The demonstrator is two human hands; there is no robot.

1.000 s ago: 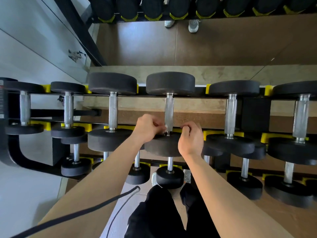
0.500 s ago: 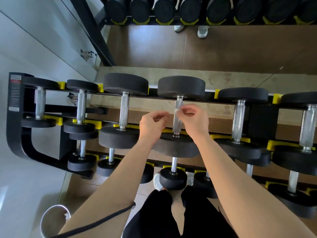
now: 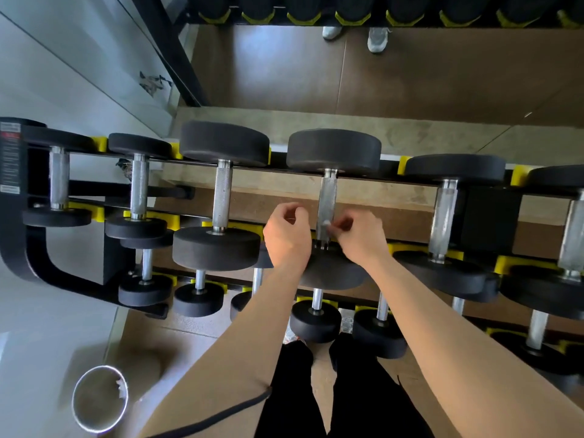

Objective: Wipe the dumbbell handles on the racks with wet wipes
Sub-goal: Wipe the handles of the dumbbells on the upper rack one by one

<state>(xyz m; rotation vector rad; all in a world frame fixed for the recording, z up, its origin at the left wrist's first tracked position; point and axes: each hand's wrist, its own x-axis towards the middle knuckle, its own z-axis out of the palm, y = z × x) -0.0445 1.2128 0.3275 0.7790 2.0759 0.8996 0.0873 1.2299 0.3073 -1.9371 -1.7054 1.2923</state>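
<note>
The right hand [image 3: 360, 240] pinches a small wet wipe [image 3: 326, 223] against the near end of the handle [image 3: 328, 194] of the fourth dumbbell [image 3: 333, 150] from the left, on the top tier of the rack [image 3: 19, 245]. The left hand [image 3: 286, 237] is curled just left of that handle; whether it grips anything cannot be told. Risk: held by fingertips only, the wipe may snag or tear on the knurling, or slip and fall between the tiers, leaving the far part of the handle uncleaned.
</note>
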